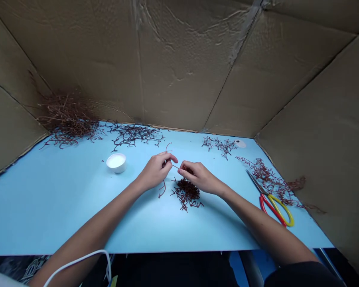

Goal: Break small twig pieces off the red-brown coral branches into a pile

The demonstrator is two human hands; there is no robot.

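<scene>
A thin dark red sprig (174, 166) is gripped between the 2 bare hands, just above the heap of dark red branched sprigs (187, 193) that lies on a pale blue board (77, 223); the left hand (155, 170) is closed in a pinch on the sprig, just to the left of the heap; the right hand (200, 177) is also closed, directly above the heap, with its fingertips (182, 168) pressed towards the sprig; neither hand is released, though how many fingers touch the sprig cannot be told; a narrow gap between the hands is spanned by the sprig; a curved loose strand (162, 189) is seen just beside the heap on its left, but whether it is joined to the held sprig cannot be told; a white cup (116, 162), filled with something white, is placed well to the left of the heap; scissors with red and yellow handles (271, 201) are laid to the right of the heap; further sprigs (134, 134) are spread beyond the heap; a tangled brown pile (67, 119) is heaped further back and to the left of the heap, against a cardboard wall (182, 71); a white cable (77, 263) is seen nearer the camera than the heap, crossing the left forearm.
</scene>
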